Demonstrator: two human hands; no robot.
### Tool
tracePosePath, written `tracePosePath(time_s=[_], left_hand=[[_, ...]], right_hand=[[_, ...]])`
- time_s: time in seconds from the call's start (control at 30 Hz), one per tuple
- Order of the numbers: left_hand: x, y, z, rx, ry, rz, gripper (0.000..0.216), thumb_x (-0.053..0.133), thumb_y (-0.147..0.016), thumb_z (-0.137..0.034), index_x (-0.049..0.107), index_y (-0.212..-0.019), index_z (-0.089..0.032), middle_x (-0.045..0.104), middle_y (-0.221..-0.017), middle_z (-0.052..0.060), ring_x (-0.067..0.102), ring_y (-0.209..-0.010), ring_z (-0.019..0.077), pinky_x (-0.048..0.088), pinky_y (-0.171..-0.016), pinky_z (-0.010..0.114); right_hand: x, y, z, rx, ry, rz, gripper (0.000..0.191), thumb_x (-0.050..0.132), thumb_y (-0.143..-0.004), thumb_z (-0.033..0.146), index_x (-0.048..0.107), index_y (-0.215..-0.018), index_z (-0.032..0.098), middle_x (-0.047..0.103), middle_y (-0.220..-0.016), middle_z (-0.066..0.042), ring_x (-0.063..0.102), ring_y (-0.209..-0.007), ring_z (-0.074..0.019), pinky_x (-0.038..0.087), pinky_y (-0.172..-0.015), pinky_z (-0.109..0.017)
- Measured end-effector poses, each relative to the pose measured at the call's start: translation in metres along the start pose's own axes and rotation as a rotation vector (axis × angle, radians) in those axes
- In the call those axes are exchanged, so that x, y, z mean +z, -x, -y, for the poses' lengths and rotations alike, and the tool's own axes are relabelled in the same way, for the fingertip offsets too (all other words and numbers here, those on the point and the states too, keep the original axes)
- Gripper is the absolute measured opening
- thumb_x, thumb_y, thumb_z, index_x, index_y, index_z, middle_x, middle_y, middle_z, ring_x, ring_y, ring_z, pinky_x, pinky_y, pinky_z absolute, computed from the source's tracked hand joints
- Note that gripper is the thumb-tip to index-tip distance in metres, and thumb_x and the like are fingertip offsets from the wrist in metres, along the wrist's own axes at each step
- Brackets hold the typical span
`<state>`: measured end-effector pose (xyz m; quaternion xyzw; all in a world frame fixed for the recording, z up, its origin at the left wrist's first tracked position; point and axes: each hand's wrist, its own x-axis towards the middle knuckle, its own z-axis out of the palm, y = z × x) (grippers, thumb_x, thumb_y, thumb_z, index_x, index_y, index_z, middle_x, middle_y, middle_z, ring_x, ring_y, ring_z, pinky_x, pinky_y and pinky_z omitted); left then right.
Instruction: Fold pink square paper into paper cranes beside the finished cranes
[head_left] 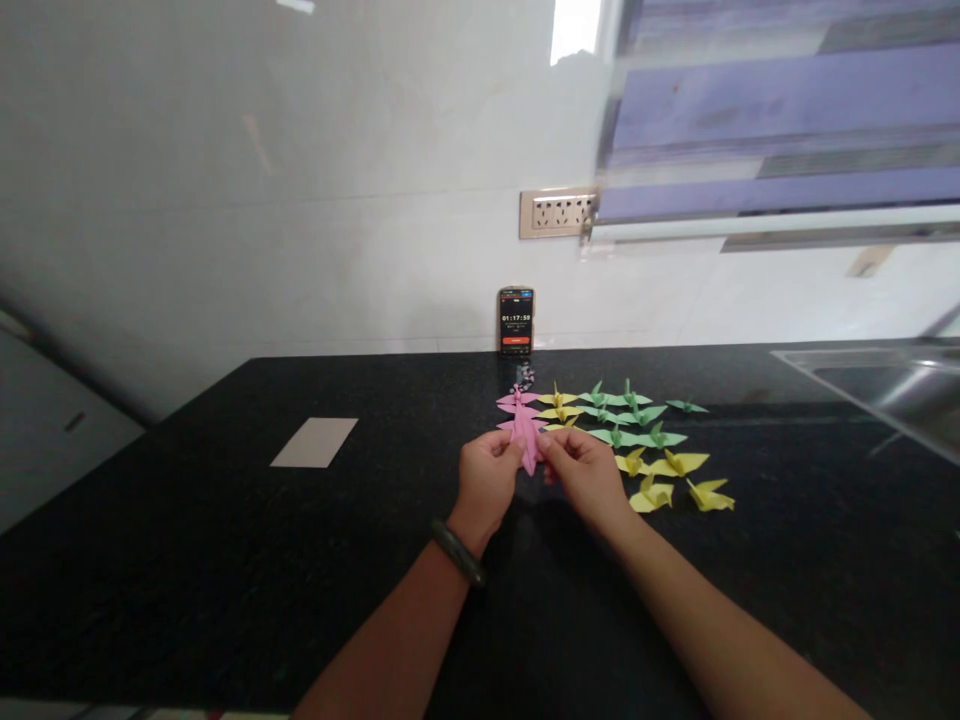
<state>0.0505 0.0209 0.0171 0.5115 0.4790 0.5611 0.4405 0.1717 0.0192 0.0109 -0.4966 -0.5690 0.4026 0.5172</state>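
Between both hands is a folded piece of pink origami paper (528, 440), narrow and pointed toward me. My left hand (487, 472) pinches its left side, with a dark bangle on the wrist. My right hand (585, 468) pinches the right side, fingers bent behind the paper. Just beyond lie pink paper cranes (516, 399), partly covered by the held piece. Yellow paper cranes (559, 399) and green paper cranes (630, 398) stand in rows to the right. More yellow cranes (679, 464) sit beside my right forearm.
A pale square stack of paper (315, 443) lies on the black countertop (187, 540) at left. A phone (516, 322) showing a timer leans against the wall, a small beaded item (525, 376) before it. A sink (892, 385) is at right, under a wall socket (559, 213) and purple blind (750, 110).
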Motion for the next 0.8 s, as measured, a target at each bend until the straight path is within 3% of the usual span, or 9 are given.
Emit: tracePosePath(time_s=[0.27,0.6,0.8], left_hand=[[0.0003,0.0003,-0.0011,-0.019,0.042,0.028,0.020,0.058,-0.070,-0.028,0.064,-0.067,-0.009,0.058,-0.057,0.002,0.045,-0.050,0.0084,0.034,-0.048,0.019],[0.0009,0.0033,-0.0038,0.008,0.002,0.039,0.021,0.058,-0.070,-0.030,0.059,-0.060,-0.012,0.054,-0.054,-0.001,0.045,-0.050,0.0088,0.034,-0.049,0.020],[0.0026,0.0031,0.0010,0.035,-0.021,0.062,0.021,0.056,-0.072,-0.028,0.057,-0.059,-0.011,0.053,-0.056,0.000,0.047,-0.054,0.0099,0.037,-0.052,0.021]], right_hand=[[0.0022,-0.0039,-0.0030,0.172,-0.451,0.028,0.024,0.068,-0.064,0.036,0.058,-0.061,0.014,0.056,-0.055,0.002,0.045,-0.043,-0.0058,0.041,-0.041,-0.019],[0.0056,-0.0042,-0.0016,0.222,-0.515,-0.005,0.024,0.072,-0.059,0.032,0.056,-0.066,0.016,0.046,-0.046,0.008,0.040,-0.038,-0.0046,0.037,-0.035,-0.016],[0.0080,-0.0022,-0.0001,0.181,-0.489,0.025,0.025,0.068,-0.064,0.034,0.060,-0.075,0.013,0.052,-0.054,0.005,0.039,-0.039,-0.0035,0.034,-0.033,-0.015]])
